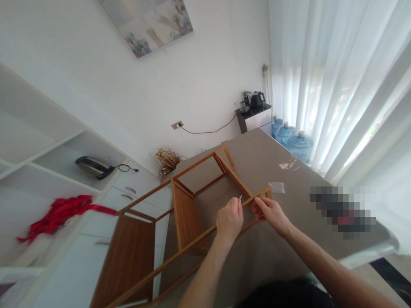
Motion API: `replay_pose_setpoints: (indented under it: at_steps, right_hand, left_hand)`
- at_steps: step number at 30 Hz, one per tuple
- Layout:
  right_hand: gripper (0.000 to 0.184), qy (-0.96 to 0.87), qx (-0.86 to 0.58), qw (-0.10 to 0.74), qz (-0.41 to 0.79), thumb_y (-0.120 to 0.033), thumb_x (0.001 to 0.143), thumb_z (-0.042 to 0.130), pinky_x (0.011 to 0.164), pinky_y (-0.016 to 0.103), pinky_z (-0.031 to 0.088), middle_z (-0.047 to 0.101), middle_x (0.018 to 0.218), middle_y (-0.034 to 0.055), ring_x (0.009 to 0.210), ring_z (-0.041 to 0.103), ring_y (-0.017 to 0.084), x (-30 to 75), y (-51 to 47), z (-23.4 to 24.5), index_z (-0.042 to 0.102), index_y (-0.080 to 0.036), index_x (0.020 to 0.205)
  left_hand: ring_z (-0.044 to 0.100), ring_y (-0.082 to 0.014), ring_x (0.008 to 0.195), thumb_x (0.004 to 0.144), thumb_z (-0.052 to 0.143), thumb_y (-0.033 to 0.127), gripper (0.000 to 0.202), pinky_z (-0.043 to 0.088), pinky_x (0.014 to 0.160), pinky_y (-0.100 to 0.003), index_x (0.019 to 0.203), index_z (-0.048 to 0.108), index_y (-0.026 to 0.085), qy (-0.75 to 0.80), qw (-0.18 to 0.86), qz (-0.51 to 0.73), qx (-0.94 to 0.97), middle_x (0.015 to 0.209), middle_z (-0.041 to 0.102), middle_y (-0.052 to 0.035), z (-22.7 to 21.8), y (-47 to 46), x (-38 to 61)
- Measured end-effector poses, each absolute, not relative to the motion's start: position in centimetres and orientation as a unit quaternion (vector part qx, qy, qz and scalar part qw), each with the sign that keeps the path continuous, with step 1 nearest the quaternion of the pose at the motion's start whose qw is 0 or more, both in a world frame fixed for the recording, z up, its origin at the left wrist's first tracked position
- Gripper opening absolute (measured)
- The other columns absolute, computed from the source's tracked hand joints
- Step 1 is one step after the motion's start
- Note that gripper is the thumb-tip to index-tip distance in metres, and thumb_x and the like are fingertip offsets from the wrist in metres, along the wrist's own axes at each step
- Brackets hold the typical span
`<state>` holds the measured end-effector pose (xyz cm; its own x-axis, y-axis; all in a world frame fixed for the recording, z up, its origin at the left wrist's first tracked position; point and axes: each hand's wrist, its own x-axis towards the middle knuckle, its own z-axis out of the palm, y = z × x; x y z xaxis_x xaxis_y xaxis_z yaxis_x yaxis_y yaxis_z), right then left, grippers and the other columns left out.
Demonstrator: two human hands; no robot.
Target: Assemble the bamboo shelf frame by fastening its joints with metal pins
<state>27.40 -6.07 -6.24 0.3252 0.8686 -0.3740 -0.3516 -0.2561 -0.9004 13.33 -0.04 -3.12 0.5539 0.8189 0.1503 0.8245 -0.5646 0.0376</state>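
A wooden shelf frame (180,214) lies on its side across a grey-brown table (266,158), with one end hanging past the table's left edge. My left hand (229,220) is closed in a pinch on a small thin metal piece (239,197), held right at the frame's upper rail. My right hand (270,214) grips the corner of that same rail near the frame's right end. A small clear plastic bag (276,187) lies on the table just beyond my right hand.
White shelving (48,171) stands at the left with a kettle (93,167) and red cloth (61,214). Blue water bottles (295,143) and a small cabinet with a kettle (255,113) stand by the curtained window. A straw bundle (167,159) rests against the wall.
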Motion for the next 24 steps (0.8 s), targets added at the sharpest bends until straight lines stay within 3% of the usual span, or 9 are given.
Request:
replay_pose_setpoints:
  at_steps: [2, 7, 19, 24]
  right_hand:
    - [0.037, -0.212, -0.582, 0.559, 0.551, -0.052, 0.080, 0.050, 0.044, 0.020, 0.042, 0.060, 0.062, 0.0003, 0.047, 0.053, 0.009, 27.43, -6.03, -6.27, 0.058, -0.016, 0.074]
    - [0.029, -0.240, -0.594, 0.550, 0.536, -0.046, 0.075, 0.059, 0.045, 0.020, 0.043, 0.061, 0.063, -0.0004, 0.050, 0.055, 0.009, 27.34, -5.94, -6.73, 0.057, -0.017, 0.074]
    - [0.035, -0.232, -0.581, 0.557, 0.546, -0.050, 0.080, 0.051, 0.043, 0.020, 0.041, 0.062, 0.063, 0.0004, 0.046, 0.053, 0.008, 27.22, -5.82, -6.33, 0.057, -0.016, 0.075]
    - [0.029, -0.235, -0.601, 0.551, 0.528, -0.046, 0.076, 0.057, 0.044, 0.020, 0.041, 0.063, 0.064, -0.0002, 0.047, 0.054, 0.008, 27.29, -5.88, -6.13, 0.057, -0.017, 0.074]
  left_hand:
    - [0.063, -0.0163, 0.067, 0.097, 0.026, 0.030, 0.029, 0.034, 0.055, -0.026, 0.086, 0.052, 0.021, -0.467, 0.017, -0.075, -0.881, 0.079, 0.065, -0.0030, -3.19, -0.01, 13.33]
    - [0.062, -0.0161, 0.068, 0.096, 0.028, 0.030, 0.028, 0.034, 0.055, -0.025, 0.086, 0.052, 0.021, -0.465, 0.012, -0.073, -0.882, 0.080, 0.065, -0.0038, -3.17, -0.01, 13.34]
    - [0.062, -0.0165, 0.067, 0.097, 0.026, 0.029, 0.028, 0.031, 0.055, -0.026, 0.086, 0.051, 0.021, -0.467, 0.010, -0.079, -0.881, 0.079, 0.065, -0.0033, -3.08, -0.12, 13.35]
    - [0.062, -0.0173, 0.067, 0.096, 0.027, 0.030, 0.028, 0.031, 0.054, -0.027, 0.086, 0.051, 0.021, -0.463, 0.011, -0.078, -0.883, 0.079, 0.065, -0.0034, -3.19, -0.12, 13.29]
